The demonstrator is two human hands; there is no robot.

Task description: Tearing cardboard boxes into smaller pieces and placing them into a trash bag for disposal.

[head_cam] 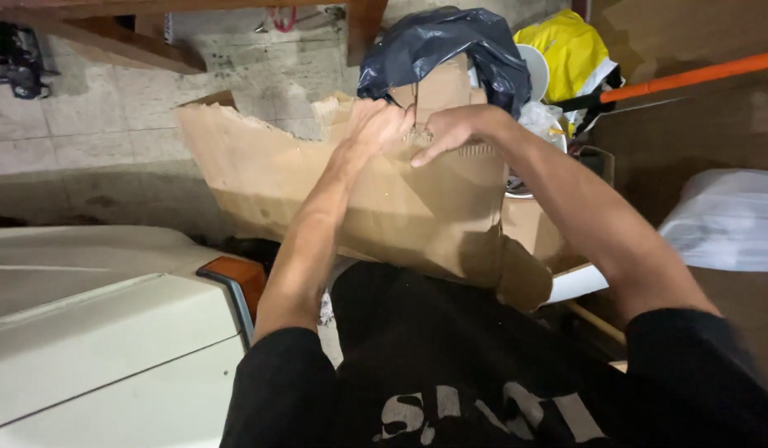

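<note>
Black shirt (450, 348) nearest; both hands grip the torn cardboard (317, 182) top edge, left hand (380, 124) and right hand (450, 129) fingers pinching it, beside a black bag (442, 41).

Large torn brown cardboard sheet (317, 191), upright, creased, ragged along its top edge.

My only view comes from the camera worn on the head, tilted steeply down past the black shirt (450, 365) toward the concrete floor (85, 141). It sits close: both forearms fill the centre, reaching away from the lens. No second view shares the scene.
</note>
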